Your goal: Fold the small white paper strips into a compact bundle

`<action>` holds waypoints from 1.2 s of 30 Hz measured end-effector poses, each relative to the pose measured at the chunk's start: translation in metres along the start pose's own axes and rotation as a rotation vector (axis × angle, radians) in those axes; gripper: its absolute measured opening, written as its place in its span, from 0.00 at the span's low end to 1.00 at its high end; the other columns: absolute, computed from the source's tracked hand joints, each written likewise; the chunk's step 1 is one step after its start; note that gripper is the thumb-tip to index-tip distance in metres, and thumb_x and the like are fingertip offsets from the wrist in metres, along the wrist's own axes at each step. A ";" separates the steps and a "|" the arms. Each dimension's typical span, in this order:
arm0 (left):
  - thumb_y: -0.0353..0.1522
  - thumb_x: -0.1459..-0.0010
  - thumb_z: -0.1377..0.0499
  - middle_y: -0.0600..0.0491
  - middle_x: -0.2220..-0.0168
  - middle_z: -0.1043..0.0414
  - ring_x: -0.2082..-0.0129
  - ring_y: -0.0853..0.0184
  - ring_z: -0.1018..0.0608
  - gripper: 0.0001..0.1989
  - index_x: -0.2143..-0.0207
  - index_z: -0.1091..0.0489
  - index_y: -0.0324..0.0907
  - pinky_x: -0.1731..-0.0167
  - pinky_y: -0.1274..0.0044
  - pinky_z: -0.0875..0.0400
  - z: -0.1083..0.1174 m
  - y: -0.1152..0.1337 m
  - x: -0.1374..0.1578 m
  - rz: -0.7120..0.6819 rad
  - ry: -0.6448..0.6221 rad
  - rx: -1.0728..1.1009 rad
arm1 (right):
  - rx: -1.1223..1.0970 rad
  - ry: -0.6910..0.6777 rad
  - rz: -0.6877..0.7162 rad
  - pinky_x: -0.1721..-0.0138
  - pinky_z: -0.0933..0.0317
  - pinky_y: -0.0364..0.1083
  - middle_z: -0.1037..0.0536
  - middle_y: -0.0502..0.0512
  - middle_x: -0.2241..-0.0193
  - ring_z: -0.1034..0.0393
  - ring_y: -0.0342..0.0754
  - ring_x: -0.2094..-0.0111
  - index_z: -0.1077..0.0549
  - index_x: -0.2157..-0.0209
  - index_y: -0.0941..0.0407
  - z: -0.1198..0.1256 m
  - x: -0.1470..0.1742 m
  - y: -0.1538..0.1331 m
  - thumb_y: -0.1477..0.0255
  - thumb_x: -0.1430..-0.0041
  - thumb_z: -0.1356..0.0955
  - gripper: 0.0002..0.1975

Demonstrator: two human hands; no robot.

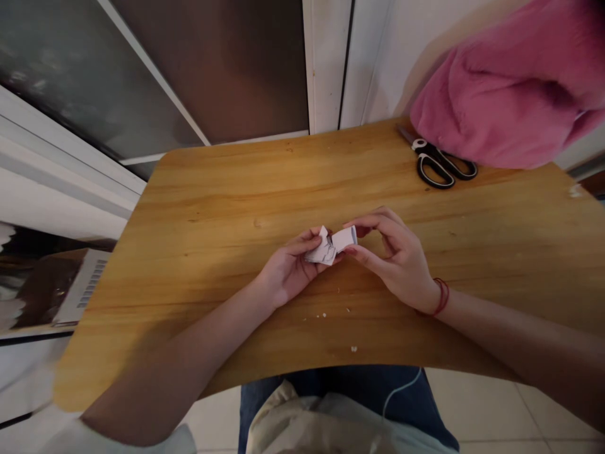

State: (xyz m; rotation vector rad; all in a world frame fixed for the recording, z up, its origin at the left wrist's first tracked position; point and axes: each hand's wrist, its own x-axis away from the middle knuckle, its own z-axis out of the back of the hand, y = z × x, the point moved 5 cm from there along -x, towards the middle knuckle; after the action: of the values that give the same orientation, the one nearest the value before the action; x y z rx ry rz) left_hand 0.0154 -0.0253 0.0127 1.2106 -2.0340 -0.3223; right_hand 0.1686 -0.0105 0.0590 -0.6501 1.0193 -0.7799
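A small folded piece of white paper [323,252] with dark printed or drawn lines is held above the middle of the wooden table. My left hand [295,261] is closed on its left part, the thumb pressing on top and the fingers underneath. On the right the paper forms a plain white folded flap [344,239]. My right hand [397,258], with a red string bracelet at the wrist, pinches that flap's right end between thumb and fingertips. Whether it is one piece or two, I cannot tell.
Black-handled scissors [437,165] lie at the back right of the wooden table [212,208], beside a pink fluffy cloth [501,107]. Tiny paper scraps [354,349] are scattered near the front edge. A box [80,287] stands left of the table.
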 end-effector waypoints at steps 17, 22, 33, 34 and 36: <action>0.21 0.41 0.47 0.48 0.60 0.21 0.60 0.68 0.19 0.08 0.63 0.28 0.36 0.63 0.81 0.24 0.002 0.006 -0.002 -0.031 0.016 0.105 | 0.023 -0.025 -0.018 0.59 0.34 0.49 0.27 0.52 0.64 0.32 0.48 0.62 0.26 0.57 0.51 0.000 -0.002 0.000 0.67 0.42 0.29 0.11; 0.22 0.40 0.47 0.47 0.58 0.21 0.57 0.68 0.20 0.08 0.62 0.29 0.36 0.61 0.81 0.24 0.002 0.006 -0.003 -0.041 0.013 0.100 | 0.036 -0.021 -0.012 0.59 0.34 0.48 0.28 0.52 0.65 0.33 0.47 0.63 0.26 0.58 0.52 0.001 -0.001 -0.001 0.68 0.43 0.28 0.11; 0.22 0.39 0.47 0.46 0.52 0.23 0.57 0.69 0.20 0.09 0.57 0.31 0.36 0.58 0.79 0.24 0.005 0.009 0.000 -0.051 0.026 0.083 | 0.082 0.004 0.049 0.60 0.35 0.49 0.29 0.51 0.66 0.33 0.47 0.63 0.25 0.58 0.52 0.006 -0.003 0.003 0.70 0.45 0.27 0.12; 0.22 0.39 0.47 0.46 0.51 0.23 0.56 0.69 0.20 0.09 0.57 0.31 0.36 0.58 0.79 0.25 0.004 0.009 0.000 -0.053 0.014 0.079 | 0.088 -0.001 0.049 0.59 0.35 0.49 0.29 0.52 0.66 0.33 0.48 0.63 0.25 0.58 0.53 0.006 -0.003 0.003 0.69 0.45 0.27 0.12; 0.23 0.39 0.47 0.45 0.50 0.24 0.53 0.68 0.21 0.09 0.57 0.31 0.36 0.58 0.80 0.25 0.002 0.009 0.000 -0.054 -0.021 0.075 | 0.097 -0.016 0.051 0.59 0.35 0.49 0.28 0.52 0.66 0.32 0.48 0.63 0.25 0.58 0.53 0.005 -0.003 0.002 0.68 0.45 0.27 0.12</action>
State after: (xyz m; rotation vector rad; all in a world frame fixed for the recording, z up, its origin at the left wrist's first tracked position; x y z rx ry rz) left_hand 0.0081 -0.0209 0.0161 1.3146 -2.0499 -0.2883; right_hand 0.1727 -0.0063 0.0605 -0.5452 0.9737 -0.7736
